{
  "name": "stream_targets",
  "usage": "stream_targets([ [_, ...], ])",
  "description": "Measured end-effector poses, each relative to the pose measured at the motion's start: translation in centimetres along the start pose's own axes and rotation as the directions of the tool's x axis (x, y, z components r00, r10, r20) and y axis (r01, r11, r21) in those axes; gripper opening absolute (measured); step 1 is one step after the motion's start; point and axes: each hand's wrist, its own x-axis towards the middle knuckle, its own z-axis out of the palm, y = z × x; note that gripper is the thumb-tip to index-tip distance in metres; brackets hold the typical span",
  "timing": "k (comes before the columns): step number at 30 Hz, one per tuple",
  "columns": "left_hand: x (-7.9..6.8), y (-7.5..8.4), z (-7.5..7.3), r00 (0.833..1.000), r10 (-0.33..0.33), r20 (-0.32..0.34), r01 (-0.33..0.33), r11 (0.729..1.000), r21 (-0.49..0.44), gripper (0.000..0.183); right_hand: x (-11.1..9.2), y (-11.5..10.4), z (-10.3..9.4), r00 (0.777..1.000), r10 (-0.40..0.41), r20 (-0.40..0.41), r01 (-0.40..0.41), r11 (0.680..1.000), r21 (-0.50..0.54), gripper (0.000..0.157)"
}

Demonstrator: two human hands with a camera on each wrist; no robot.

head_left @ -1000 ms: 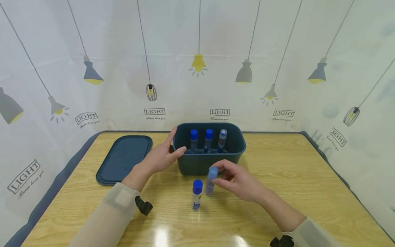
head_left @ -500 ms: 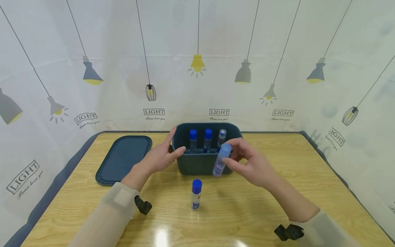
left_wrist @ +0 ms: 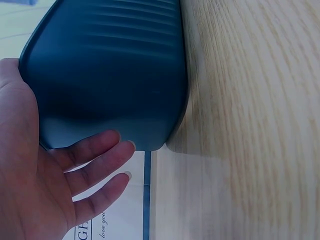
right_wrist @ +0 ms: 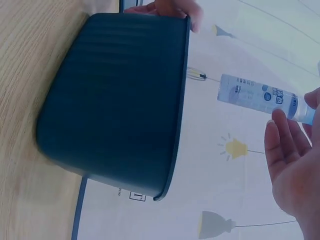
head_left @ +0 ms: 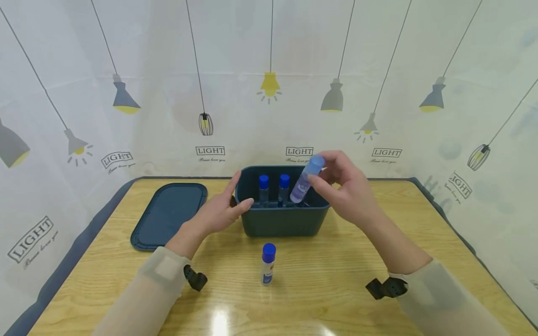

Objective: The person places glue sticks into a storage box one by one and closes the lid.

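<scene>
A dark teal bin [head_left: 281,223] stands at the back of the wooden table. Over its right half my right hand [head_left: 346,186] pinches a tilted glue stick [head_left: 301,186] with a pale blue cap and translucent purple body. In the right wrist view this glue stick [right_wrist: 257,95] is apart from the bin's rim. My left hand [head_left: 214,212] rests at the bin's left front corner, index finger along the rim. Its other fingers are spread beside the outer wall in the left wrist view. Two blue-capped glue sticks [head_left: 263,190] stand inside; a clear-capped one is hidden behind the held one.
Another blue-capped glue stick [head_left: 268,265] stands upright on the table [head_left: 336,289] before the bin. A dark teal lid [head_left: 170,215] lies flat to the bin's left. A lamp-print curtain [head_left: 235,93] hangs behind the table.
My right hand has lifted the pale-capped glue stick from in front of the bin, up over its right part, and tilted it. My left hand has stayed on the bin.
</scene>
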Motion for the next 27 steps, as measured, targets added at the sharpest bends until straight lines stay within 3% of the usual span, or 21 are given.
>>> stream_targets([
  [6, 0.0, 0.0, 0.0, 1.0, 0.005, 0.001, -0.005, 1.0, 0.001, 0.101, 0.8, 1.3, 0.7, 0.997, 0.078, 0.013, -0.077, 0.996, -0.041, 0.038],
  [15, 0.1, -0.1, 0.0, 1.0, 0.0, -0.004, 0.0, 1.0, 0.009, 0.101, 1.5, 3.9, 2.6, 0.974, 0.2, 0.105, -0.184, 0.972, -0.146, 0.045],
  [27, 0.2, -0.2, 0.1, 1.0, -0.002, -0.008, 0.003, 1.0, 0.02, 0.101, 2.2, 5.1, 5.5, 0.939, 0.222, 0.264, -0.167, 0.962, -0.215, 0.039],
])
